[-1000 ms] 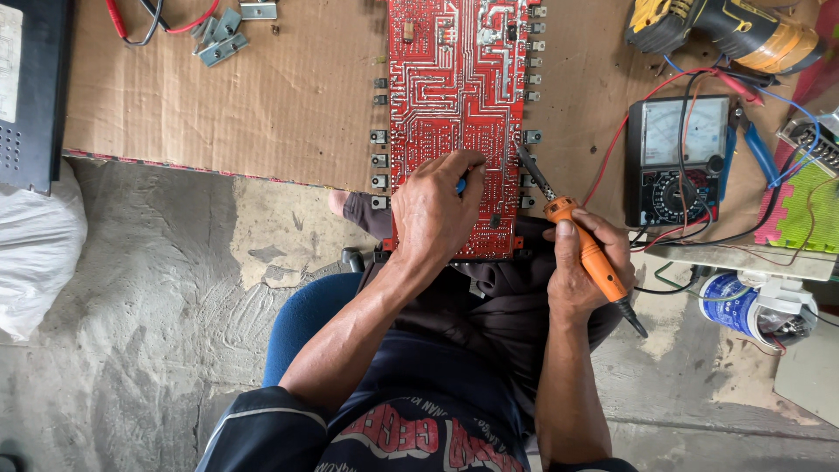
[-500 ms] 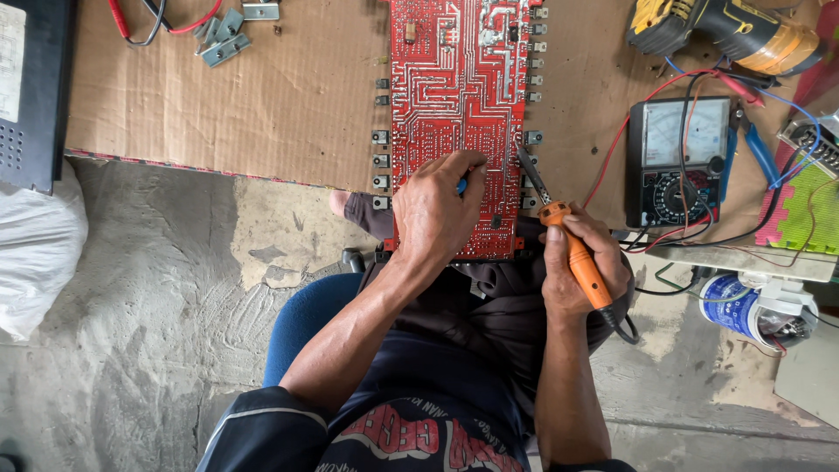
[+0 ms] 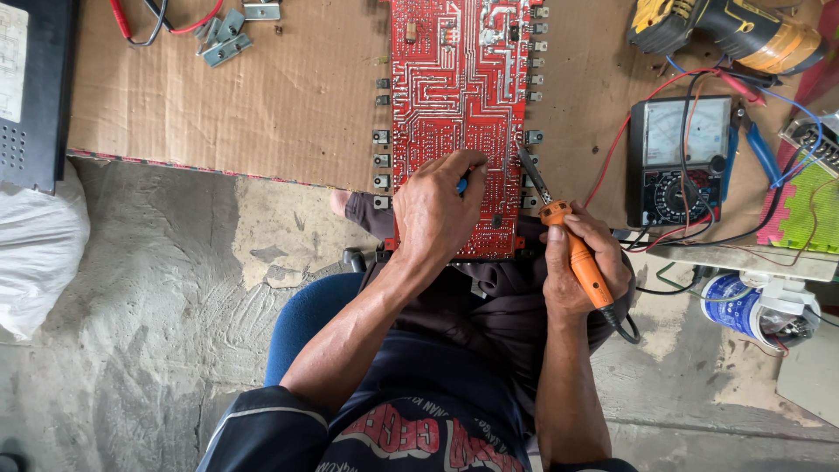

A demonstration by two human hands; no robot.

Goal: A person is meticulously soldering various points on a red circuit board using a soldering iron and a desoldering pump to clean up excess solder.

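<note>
A long red circuit board [image 3: 454,96] lies solder side up on a sheet of brown cardboard [image 3: 262,105], its near end over my lap. My left hand [image 3: 437,214] rests on the board's near end, fingers closed around a small blue tool [image 3: 461,183] whose tip barely shows. An orange-handled soldering iron [image 3: 572,253] is gripped in my right hand [image 3: 581,262], just right of the board. Its metal tip [image 3: 527,166] points up toward the board's right edge.
An analog multimeter [image 3: 680,162] with red and black leads sits right of the board. A yellow and black power drill [image 3: 725,31] lies at top right. A black box [image 3: 31,87], a white bag [image 3: 39,245], metal brackets [image 3: 225,39] and a blue-white spool [image 3: 756,310] are around.
My right hand has shifted the soldering iron slightly, tip staying near the board's right edge. My left hand stays on the board.
</note>
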